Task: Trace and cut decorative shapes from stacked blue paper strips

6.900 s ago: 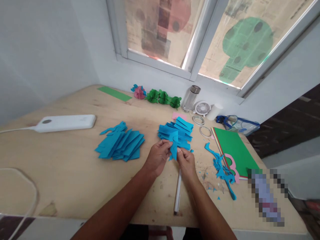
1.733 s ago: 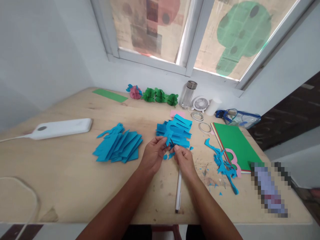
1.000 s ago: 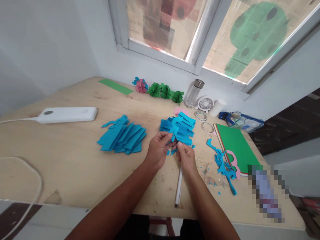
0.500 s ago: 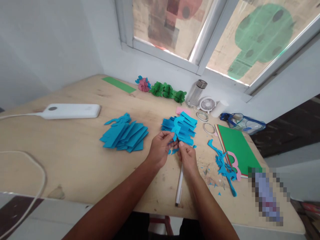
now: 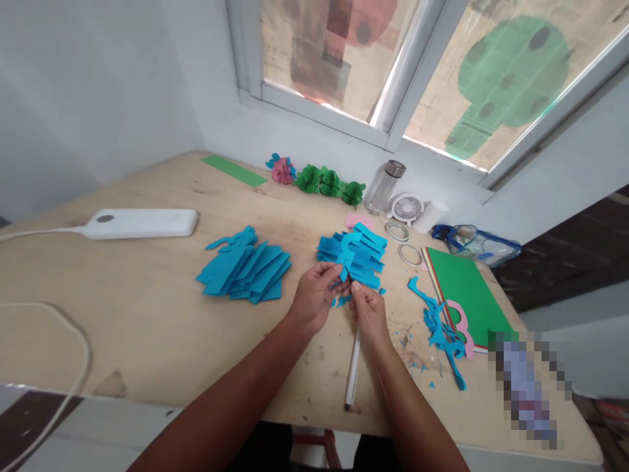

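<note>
My left hand pinches a curved piece of light blue paper between thumb and fingers. Close beside it, my right hand is closed on small scissors, of which only the dark blades show, at the paper's lower edge. Behind the hands lies a pile of blue paper pieces, with small blue scraps below it. Further left is another stack of folded blue paper. A white pen lies on the table by my right wrist.
Blue offcuts and a pink cutout lie right, against green sheets. Tape rolls, a small fan, a bottle and green paper shapes stand behind. A white power bank with a cable lies left.
The view has tilted slightly, so the table appears a little lower. Both hands keep nearly the same pose, with the blue paper and scissors still held together.
</note>
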Action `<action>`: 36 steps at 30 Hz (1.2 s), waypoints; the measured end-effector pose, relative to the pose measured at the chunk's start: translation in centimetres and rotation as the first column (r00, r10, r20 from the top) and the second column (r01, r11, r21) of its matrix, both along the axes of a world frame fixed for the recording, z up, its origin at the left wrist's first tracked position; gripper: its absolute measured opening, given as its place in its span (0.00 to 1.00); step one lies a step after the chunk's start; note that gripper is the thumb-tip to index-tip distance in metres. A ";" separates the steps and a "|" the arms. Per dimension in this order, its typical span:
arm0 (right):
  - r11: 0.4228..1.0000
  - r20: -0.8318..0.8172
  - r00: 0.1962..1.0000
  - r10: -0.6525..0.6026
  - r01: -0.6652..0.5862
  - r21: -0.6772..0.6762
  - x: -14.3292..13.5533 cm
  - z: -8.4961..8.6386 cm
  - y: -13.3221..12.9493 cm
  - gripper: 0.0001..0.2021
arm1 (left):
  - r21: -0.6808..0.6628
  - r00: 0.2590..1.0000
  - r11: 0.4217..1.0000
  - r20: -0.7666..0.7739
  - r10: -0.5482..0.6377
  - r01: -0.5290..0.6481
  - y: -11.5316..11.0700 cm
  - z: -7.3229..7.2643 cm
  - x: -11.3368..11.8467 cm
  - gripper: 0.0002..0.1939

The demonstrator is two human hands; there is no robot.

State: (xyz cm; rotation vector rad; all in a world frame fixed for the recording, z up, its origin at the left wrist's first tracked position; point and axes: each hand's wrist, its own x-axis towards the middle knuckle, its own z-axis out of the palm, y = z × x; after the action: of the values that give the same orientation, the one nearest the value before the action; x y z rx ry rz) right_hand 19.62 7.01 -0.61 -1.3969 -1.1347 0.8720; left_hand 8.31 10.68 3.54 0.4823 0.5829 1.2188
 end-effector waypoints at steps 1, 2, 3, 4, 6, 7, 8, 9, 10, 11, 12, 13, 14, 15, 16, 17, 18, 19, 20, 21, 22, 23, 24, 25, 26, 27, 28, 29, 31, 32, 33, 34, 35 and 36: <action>1.000 -0.001 1.000 -0.002 0.002 0.000 0.0 0.1 0.0 0.27 | 0.000 1.000 1.000 0.001 -0.007 0.007 0.0 0.0 0.0 0.15; 1.000 -0.001 1.000 -0.006 0.006 -0.001 0.0 0.1 0.0 0.27 | -0.001 1.000 1.000 0.002 -0.015 0.015 0.0 0.0 0.0 0.15; 1.000 0.000 1.000 -0.007 0.007 -0.003 -0.1 0.2 0.0 0.27 | -0.002 1.000 1.000 0.002 -0.024 0.024 0.1 -0.1 0.0 0.15; 1.000 0.001 1.000 -0.009 0.009 -0.004 -0.1 0.3 0.0 0.27 | -0.005 1.000 0.999 0.003 -0.031 0.031 0.1 -0.1 0.0 0.15; 1.000 0.006 1.000 -0.014 0.014 -0.002 -0.1 0.4 0.0 0.27 | -0.014 0.999 0.999 0.007 -0.041 0.041 0.1 -0.2 0.0 0.16; 1.000 0.008 1.000 -0.016 0.016 -0.001 -0.1 0.4 0.0 0.27 | -0.020 0.999 0.999 0.009 -0.044 0.045 0.1 -0.3 0.0 0.15; 1.000 0.010 1.000 -0.017 0.017 -0.001 -0.1 0.4 0.0 0.27 | -0.026 0.999 0.998 0.011 -0.049 0.049 0.1 -0.3 0.0 0.15; 1.000 0.010 1.000 -0.016 0.016 -0.002 -0.1 0.4 0.0 0.27 | -0.031 0.998 0.998 0.012 -0.054 0.054 0.1 -0.4 0.0 0.15; 1.000 0.009 1.000 -0.017 0.017 -0.002 -0.1 0.4 0.0 0.27 | -0.034 0.998 0.998 0.013 -0.058 0.059 0.1 -0.4 0.0 0.15; 1.000 0.009 1.000 -0.016 0.016 -0.002 -0.1 0.4 0.0 0.27 | -0.036 0.998 0.997 0.015 -0.063 0.063 0.1 -0.5 0.0 0.15; 1.000 0.010 1.000 -0.014 0.014 0.000 0.0 0.5 0.0 0.26 | -0.036 0.998 0.997 0.016 -0.065 0.066 0.1 -0.5 0.0 0.14; 1.000 0.011 1.000 -0.012 0.012 0.003 0.0 0.5 0.0 0.26 | -0.033 0.998 0.997 0.016 -0.065 0.066 0.1 -0.5 0.0 0.14; 1.000 0.014 1.000 -0.010 0.010 0.008 0.0 0.5 -0.1 0.26 | -0.025 0.998 0.998 0.013 -0.063 0.064 0.2 -0.5 0.0 0.14; 1.000 0.016 1.000 -0.008 0.007 0.012 0.0 0.6 -0.1 0.26 | -0.016 0.998 0.998 0.008 -0.061 0.061 0.2 -0.5 0.0 0.14; 1.000 0.019 1.000 -0.005 0.004 0.015 0.0 0.6 -0.1 0.25 | -0.008 0.998 0.998 0.002 -0.058 0.058 0.2 -0.5 -0.1 0.14; 1.000 0.023 1.000 -0.003 0.003 0.017 0.0 0.6 -0.1 0.25 | -0.004 0.999 0.999 -0.002 -0.054 0.054 0.3 -0.5 -0.1 0.14; 1.000 0.027 1.000 -0.002 0.002 0.017 0.0 0.6 -0.1 0.25 | -0.004 0.999 0.999 -0.003 -0.049 0.049 0.3 -0.5 -0.1 0.14; 1.000 0.030 1.000 -0.001 0.001 0.016 0.0 0.6 -0.1 0.26 | -0.010 0.999 0.999 -0.001 -0.044 0.044 0.3 -0.6 -0.1 0.14; 1.000 0.033 0.999 0.001 -0.001 0.012 0.0 0.6 -0.1 0.26 | -0.019 0.999 0.999 0.002 -0.038 0.038 0.3 -0.6 -0.1 0.13; 1.000 0.034 0.999 0.002 -0.002 0.008 -0.1 0.5 -0.1 0.26 | -0.026 0.999 0.999 0.004 -0.038 0.038 0.3 -0.6 -0.1 0.13; 1.000 0.033 0.999 0.002 -0.002 0.004 -0.1 0.5 -0.1 0.26 | -0.029 0.999 0.999 0.003 -0.042 0.042 0.3 -0.7 -0.1 0.13; 1.000 0.031 1.000 0.000 0.000 0.001 -0.1 0.4 -0.1 0.26 | -0.030 0.999 0.998 0.003 -0.050 0.050 0.3 -0.7 -0.1 0.13; 1.000 0.028 1.000 -0.002 0.002 -0.001 -0.1 0.4 -0.1 0.26 | -0.030 0.998 0.998 0.005 -0.060 0.060 0.3 -0.8 0.0 0.13; 1.000 0.026 1.000 -0.005 0.005 0.000 -0.1 0.4 -0.1 0.26 | -0.030 0.997 0.997 0.010 -0.071 0.072 0.3 -0.8 0.0 0.13; 1.000 0.024 1.000 -0.004 0.004 0.001 -0.1 0.4 -0.1 0.26 | -0.033 0.996 0.996 0.018 -0.082 0.083 0.3 -0.9 0.0 0.13; 1.000 0.022 1.000 -0.002 0.002 0.003 -0.1 0.5 -0.1 0.26 | -0.036 0.995 0.995 0.028 -0.091 0.092 0.3 -0.9 0.0 0.13; 1.000 0.020 1.000 0.000 0.000 0.006 -0.1 0.5 -0.1 0.27 | -0.040 0.995 0.994 0.038 -0.096 0.098 0.3 -0.9 0.0 0.13; 1.000 0.020 1.000 0.003 -0.003 0.007 -0.1 0.6 -0.2 0.27 | -0.043 0.994 0.994 0.048 -0.101 0.103 0.3 -1.0 0.0 0.13; 1.000 0.022 1.000 0.004 -0.004 0.010 -0.2 0.7 -0.2 0.27 | -0.043 0.993 0.993 0.060 -0.103 0.106 0.4 -1.1 0.0 0.13; 1.000 0.024 1.000 0.003 -0.004 0.010 -0.2 0.7 -0.2 0.27 | -0.042 0.993 0.994 0.063 -0.102 0.105 0.4 -1.1 -0.1 0.13; 1.000 0.024 1.000 0.004 -0.004 0.010 -0.2 0.7 -0.2 0.27 | -0.043 0.993 0.993 0.066 -0.102 0.105 0.4 -1.1 -0.1 0.13; 1.000 0.022 1.000 0.005 -0.005 0.010 -0.2 0.8 -0.3 0.27 | -0.045 0.992 0.993 0.067 -0.105 0.108 0.4 -1.2 -0.1 0.12; 1.000 0.018 1.000 0.006 -0.006 0.010 -0.2 0.8 -0.3 0.27 | -0.048 0.992 0.992 0.069 -0.110 0.114 0.4 -1.2 -0.1 0.12; 1.000 0.015 1.000 0.006 -0.006 0.010 -0.2 0.8 -0.3 0.27 | -0.053 0.990 0.991 0.072 -0.118 0.122 0.4 -1.3 -0.1 0.12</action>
State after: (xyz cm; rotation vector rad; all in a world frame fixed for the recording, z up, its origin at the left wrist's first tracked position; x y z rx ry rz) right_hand 19.37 6.72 0.22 -1.3942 -1.1534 0.8603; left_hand 8.19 11.13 2.26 0.4198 0.5211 1.0968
